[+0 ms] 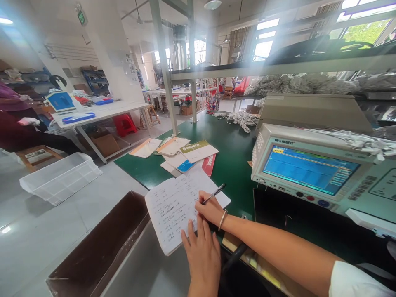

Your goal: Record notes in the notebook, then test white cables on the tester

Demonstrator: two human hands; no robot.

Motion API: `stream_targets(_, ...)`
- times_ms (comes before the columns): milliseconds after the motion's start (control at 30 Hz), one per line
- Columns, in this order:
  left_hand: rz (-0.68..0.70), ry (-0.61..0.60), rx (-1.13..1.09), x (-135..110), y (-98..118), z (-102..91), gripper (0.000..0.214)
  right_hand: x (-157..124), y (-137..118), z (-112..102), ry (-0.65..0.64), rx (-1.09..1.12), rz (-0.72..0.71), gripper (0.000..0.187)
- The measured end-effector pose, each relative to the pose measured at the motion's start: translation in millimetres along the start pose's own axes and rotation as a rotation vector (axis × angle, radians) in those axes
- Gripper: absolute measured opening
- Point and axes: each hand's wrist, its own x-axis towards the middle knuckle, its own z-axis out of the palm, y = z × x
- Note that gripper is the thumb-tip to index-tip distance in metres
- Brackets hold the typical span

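An open notebook [173, 206] with handwritten lines lies at the near edge of the green table [229, 181], partly overhanging it. My right hand [212, 208], with a bangle at the wrist, grips a dark pen [218, 192] against the right-hand page. Flat on the lower part of the notebook rests my left hand [202, 251], its fingers stretched out and holding nothing. The pen's tip is hidden behind the right fingers. Just beyond the notebook several closed booklets [198, 152] are spread in an overlapping pile.
A test instrument [309, 165] with a lit blue screen stands at the right. White cables [241, 119] lie at the table's back. A brown open box [102, 247] is at the lower left, a clear plastic bin [62, 177] beyond it. A seated person [21, 119] is at far left.
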Motion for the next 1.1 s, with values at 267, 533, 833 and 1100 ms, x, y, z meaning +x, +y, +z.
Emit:
stream_targets(267, 0.004, 0.011, 0.000, -0.7, 0.5, -0.4, 0.041, 0.5, -2.0, -1.3, 0.008, 0.022, 0.010, 0.013)
stream_targets(533, 0.027, 0.008, 0.048, 6.4, 2.8, -6.2, 0.039, 4.2, 1.7, -1.7, 0.043, 0.155, 0.104, 0.015)
stream_targets(833, 0.160, -0.036, 0.132, 8.8, 2.9, -1.6, 0.044, 6.4, -3.1, -20.7, -0.131, 0.361, 0.262, 0.015)
stream_targets(1100, 0.109, -0.006, 0.197, 8.3, 9.9, -6.4, 0.044, -0.5, -4.8, -14.8, -0.187, 0.319, 0.283, 0.016)
